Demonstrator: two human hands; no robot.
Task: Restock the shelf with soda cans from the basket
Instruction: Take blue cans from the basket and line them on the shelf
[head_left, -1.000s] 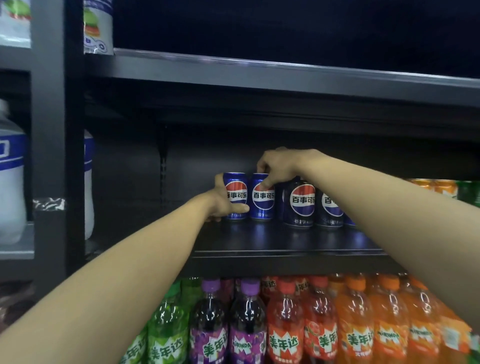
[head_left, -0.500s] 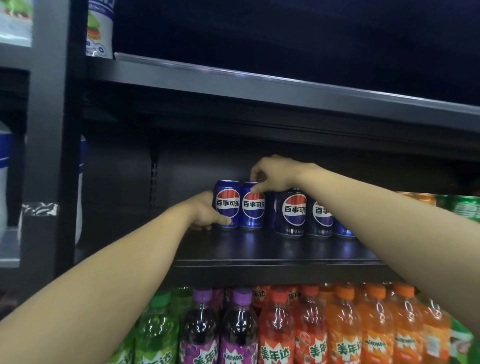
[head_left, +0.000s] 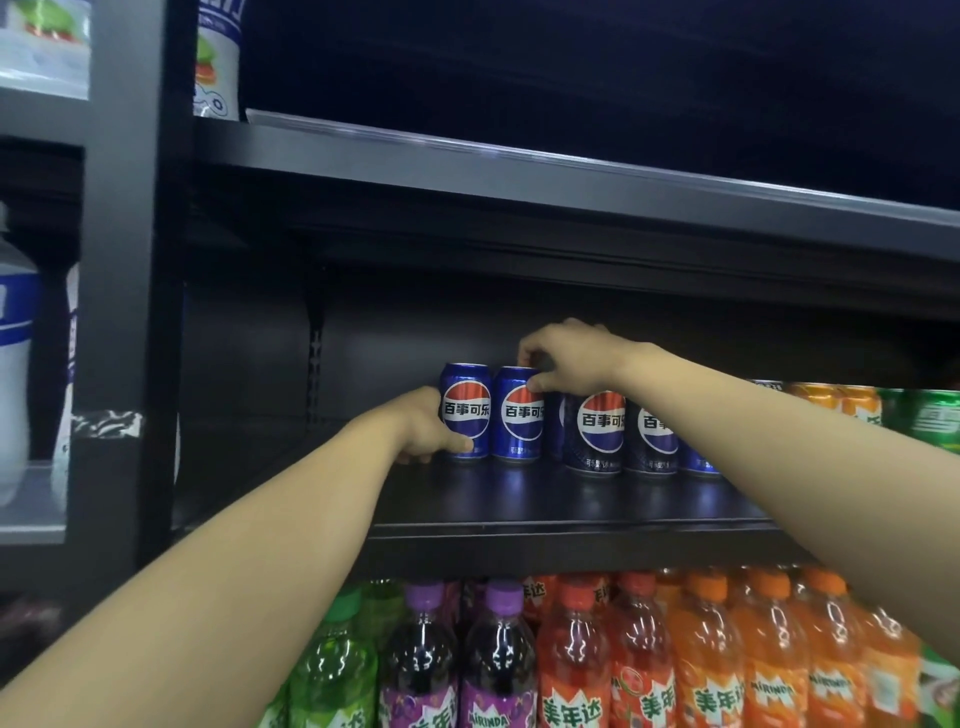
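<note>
Two blue cans stood upright, side by side, on the black shelf (head_left: 571, 499). Left hand (head_left: 421, 431) curled its grip round the leftmost can (head_left: 466, 415). Right hand (head_left: 566, 358) pinched the second can (head_left: 519, 415) at its top rim.

Lower shelf, along front edge: green bottles (head_left: 332, 670) at left end, 2 purple-capped bottles (head_left: 457, 670) beside them, orange bottles (head_left: 701, 660) filling rest toward right end. Black upright post (head_left: 135, 291) at left, torn tape (head_left: 106, 423) wrapped round it. White bottle with blue band (head_left: 15, 364) left of post. White pouch (head_left: 215, 57) on top shelf's left end.
</note>
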